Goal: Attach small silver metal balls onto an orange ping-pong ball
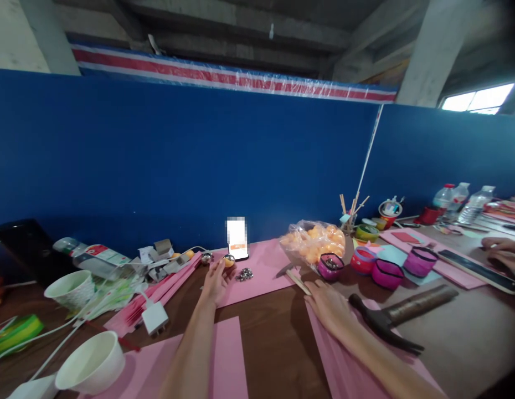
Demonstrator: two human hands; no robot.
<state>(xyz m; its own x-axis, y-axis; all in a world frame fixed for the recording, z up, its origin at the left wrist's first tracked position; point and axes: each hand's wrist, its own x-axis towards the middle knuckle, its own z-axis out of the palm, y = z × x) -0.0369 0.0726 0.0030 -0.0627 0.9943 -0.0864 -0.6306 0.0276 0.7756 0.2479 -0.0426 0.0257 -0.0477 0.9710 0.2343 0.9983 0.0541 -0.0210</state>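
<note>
Brown table (278, 327) — left hand (216, 282) pinching an orange ball (228, 261), right hand (327, 306) gripping a knife (298, 281) — a loose pinch risked the ball rolling into metal bits (245, 274)

yellowish ball (228, 260) partly hidden by left hand (216, 281), silvery bits (245, 274) too small to tell, phone screen (237, 237) blurred

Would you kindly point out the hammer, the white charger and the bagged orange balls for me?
Hammer (411, 309): head view, on the wooden handle.
White charger (155, 318): head view, on its body.
Orange balls (318, 244): head view, mid-pile, through the clear bag.
</note>
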